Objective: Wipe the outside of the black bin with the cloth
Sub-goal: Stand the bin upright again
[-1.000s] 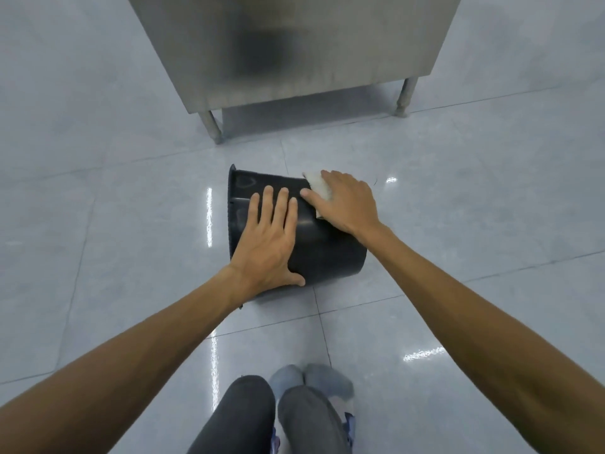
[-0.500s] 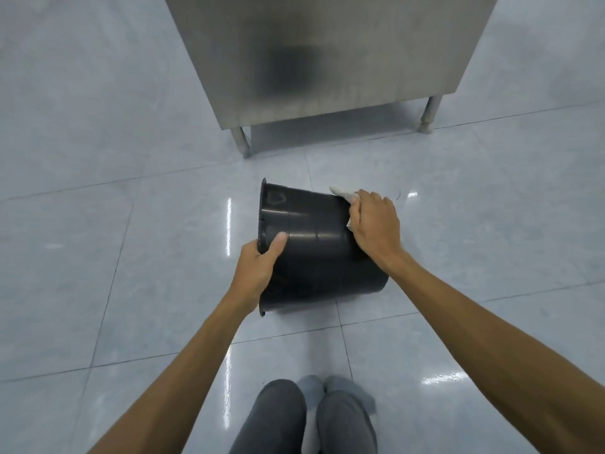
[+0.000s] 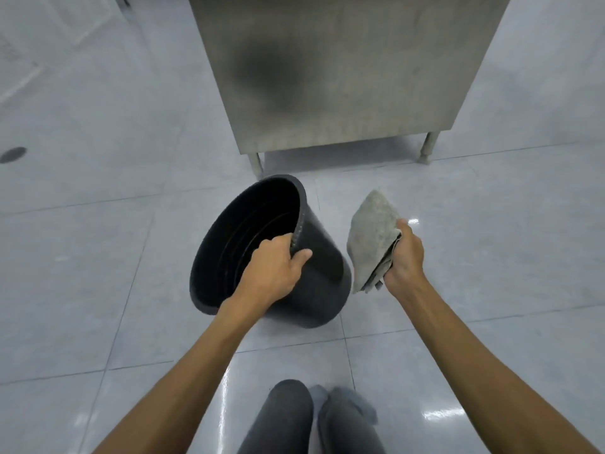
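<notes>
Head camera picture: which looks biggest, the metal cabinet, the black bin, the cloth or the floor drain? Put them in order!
1. metal cabinet, though part is cut off
2. black bin
3. cloth
4. floor drain, but it sits farther away, so its real size is unsure

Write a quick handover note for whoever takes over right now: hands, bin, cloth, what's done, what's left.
Left hand: grips the rim of the black bin, which is tilted, mouth up and leftward.
Right hand: holds the bunched cloth beside the bin, not touching it.
Done: how much is wiped cannot be told.
Left: put the cloth on the outer wall and wipe all around.
</notes>
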